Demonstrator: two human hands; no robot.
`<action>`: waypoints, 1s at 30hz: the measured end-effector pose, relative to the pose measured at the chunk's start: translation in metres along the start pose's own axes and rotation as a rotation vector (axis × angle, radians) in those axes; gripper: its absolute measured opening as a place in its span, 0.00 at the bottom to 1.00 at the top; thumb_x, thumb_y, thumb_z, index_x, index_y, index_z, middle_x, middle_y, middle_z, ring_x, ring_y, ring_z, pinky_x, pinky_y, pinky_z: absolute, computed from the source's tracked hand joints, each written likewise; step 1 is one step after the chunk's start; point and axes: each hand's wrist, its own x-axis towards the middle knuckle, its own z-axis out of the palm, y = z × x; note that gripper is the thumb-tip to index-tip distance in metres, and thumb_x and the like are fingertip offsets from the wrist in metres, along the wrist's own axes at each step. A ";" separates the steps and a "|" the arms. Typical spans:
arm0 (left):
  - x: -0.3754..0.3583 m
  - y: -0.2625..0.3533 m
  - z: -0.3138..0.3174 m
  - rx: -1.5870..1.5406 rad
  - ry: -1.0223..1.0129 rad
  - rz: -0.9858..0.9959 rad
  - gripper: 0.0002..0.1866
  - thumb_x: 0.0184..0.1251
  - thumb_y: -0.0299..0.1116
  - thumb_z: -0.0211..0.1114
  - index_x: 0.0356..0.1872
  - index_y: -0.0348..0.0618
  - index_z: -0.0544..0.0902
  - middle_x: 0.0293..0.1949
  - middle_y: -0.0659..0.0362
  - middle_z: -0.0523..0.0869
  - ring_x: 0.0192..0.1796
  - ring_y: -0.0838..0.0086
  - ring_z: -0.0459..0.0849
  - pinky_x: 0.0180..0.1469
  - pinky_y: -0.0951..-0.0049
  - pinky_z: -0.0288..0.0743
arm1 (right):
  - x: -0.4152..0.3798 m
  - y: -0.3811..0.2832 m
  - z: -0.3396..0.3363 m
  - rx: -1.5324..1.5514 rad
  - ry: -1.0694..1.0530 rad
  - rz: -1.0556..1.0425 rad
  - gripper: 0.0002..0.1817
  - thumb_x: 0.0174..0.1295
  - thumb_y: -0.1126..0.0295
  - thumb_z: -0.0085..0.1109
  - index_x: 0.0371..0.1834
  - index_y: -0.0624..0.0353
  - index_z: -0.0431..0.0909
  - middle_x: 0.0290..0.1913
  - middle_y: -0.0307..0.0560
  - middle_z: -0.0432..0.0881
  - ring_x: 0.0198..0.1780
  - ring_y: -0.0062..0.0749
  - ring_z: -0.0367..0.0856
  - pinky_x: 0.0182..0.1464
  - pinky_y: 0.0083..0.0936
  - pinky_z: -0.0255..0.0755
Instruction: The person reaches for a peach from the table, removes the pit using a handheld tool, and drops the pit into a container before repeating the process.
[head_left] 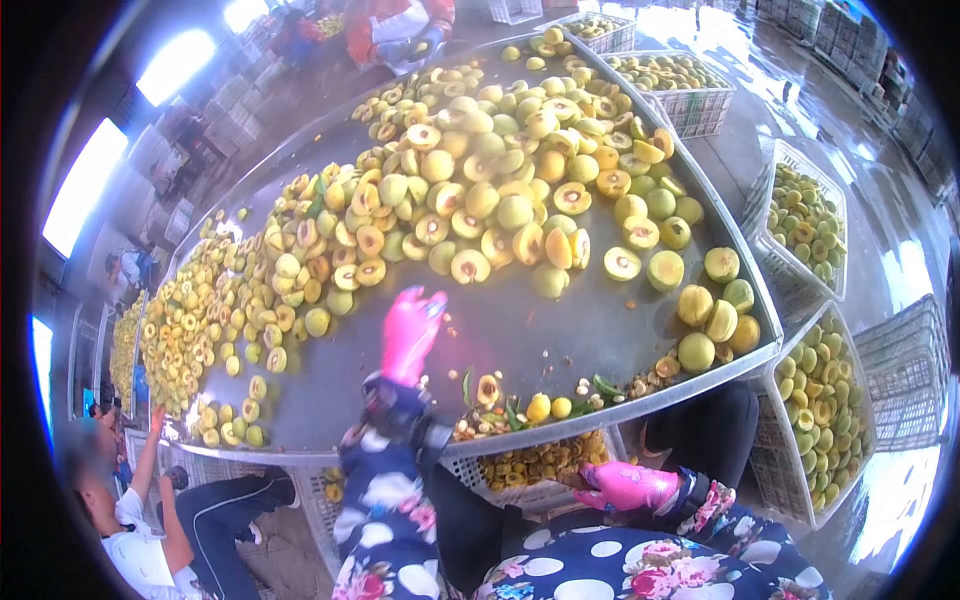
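Observation:
My left hand (411, 338), in a pink glove, reaches over the metal table with its fingers stretched out and apart. No fruit shows in it; the nearest halved stone fruit (470, 266) lie just beyond the fingertips. Low at the table's front edge, my right hand (632, 487), also gloved in pink, is closed around a small dark brown thing (573, 479) that I cannot make out. Below it stands a crate of cut fruit pieces (525, 466). Pits, leaves and scraps lie along the near rim, beside two small yellow fruits (538, 407).
A big heap of yellow-green fruit (480, 190) covers much of the metal table (520, 330), whose raised rim runs around it. Fruit-filled crates (822, 410) stand along the right side. One person (140, 530) sits at the left; another (398, 30) works at the far end.

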 end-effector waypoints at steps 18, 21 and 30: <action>0.007 0.007 0.079 -0.807 -0.107 -0.249 0.21 0.55 0.29 0.69 0.49 0.35 0.75 0.38 0.55 0.81 0.35 0.72 0.80 0.37 0.74 0.75 | -0.031 -0.029 -0.022 0.475 0.165 -0.094 0.15 0.66 0.61 0.51 0.44 0.63 0.69 0.24 0.38 0.73 0.22 0.19 0.71 0.24 0.19 0.65; -0.031 0.022 0.059 -1.090 -0.239 -0.370 0.18 0.61 0.29 0.62 0.51 0.36 0.73 0.43 0.52 0.80 0.40 0.68 0.81 0.40 0.69 0.77 | -0.039 -0.035 -0.031 0.657 0.175 -0.005 0.17 0.65 0.62 0.53 0.50 0.62 0.69 0.27 0.37 0.75 0.24 0.17 0.73 0.27 0.16 0.70; -0.154 0.046 0.031 -1.648 -0.507 -0.611 0.23 0.72 0.42 0.45 0.57 0.32 0.69 0.52 0.45 0.77 0.52 0.55 0.78 0.52 0.56 0.75 | -0.040 -0.073 -0.029 0.395 0.363 -0.193 0.15 0.66 0.64 0.51 0.47 0.65 0.68 0.21 0.41 0.73 0.22 0.25 0.72 0.27 0.26 0.67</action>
